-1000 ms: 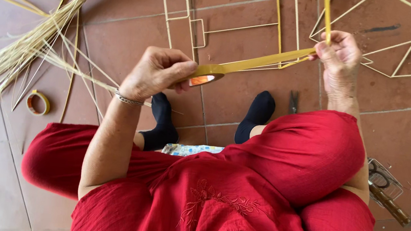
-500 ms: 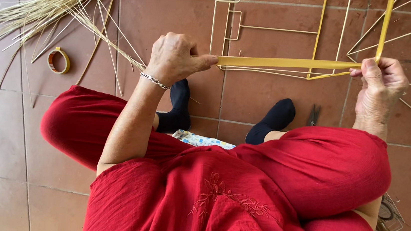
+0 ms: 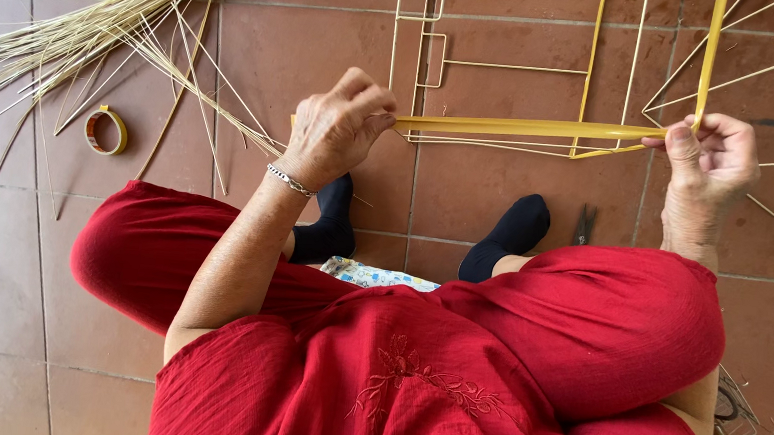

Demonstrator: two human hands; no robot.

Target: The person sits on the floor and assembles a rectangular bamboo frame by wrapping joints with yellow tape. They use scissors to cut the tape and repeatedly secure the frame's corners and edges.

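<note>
- The left hand (image 3: 339,128) pinches one end of a flat yellow strip (image 3: 528,127).
- The right hand (image 3: 709,163) grips its other end, where the strip bends upward.
- A tape roll (image 3: 105,130) lies beside loose straw-coloured strips (image 3: 93,24) on the tiled floor (image 3: 21,286).

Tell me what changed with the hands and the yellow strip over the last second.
The left hand drew away from the right hand, so the yellow strip between them went from slanted to stretched nearly level. The orange-tipped tool seen by the left hand a second ago no longer shows. Both hands kept their pinch on the strip; the tape roll and the straw bundle lie as before.
</note>
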